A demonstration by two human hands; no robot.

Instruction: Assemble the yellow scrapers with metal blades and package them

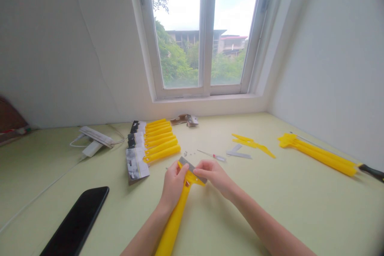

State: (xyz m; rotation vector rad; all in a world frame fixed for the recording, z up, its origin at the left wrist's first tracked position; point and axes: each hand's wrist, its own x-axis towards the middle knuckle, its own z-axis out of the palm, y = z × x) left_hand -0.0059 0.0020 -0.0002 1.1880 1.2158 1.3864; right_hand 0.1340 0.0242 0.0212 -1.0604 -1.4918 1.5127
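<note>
A yellow plastic scraper point(175, 220) runs from the bottom of the view up to my hands, its handle toward me. My left hand point(173, 184) grips its head. A grey metal blade point(192, 167) lies across that head, and my right hand point(213, 176) pinches the blade's right end between its fingers. Just beyond my hands lie several tiny screws point(185, 153) and a small red-handled screwdriver point(214, 156). To the left, several yellow scrapers point(160, 140) lie side by side, their heads in paper-wrapped packets point(137, 164).
A black phone point(76, 222) lies face down at lower left. A white charger and cable point(92, 148) sit further back. To the right are loose metal blades point(238, 154), yellow plastic pieces point(253, 143), and a pile of yellow handles point(321, 156) beside a black-handled tool point(372, 172).
</note>
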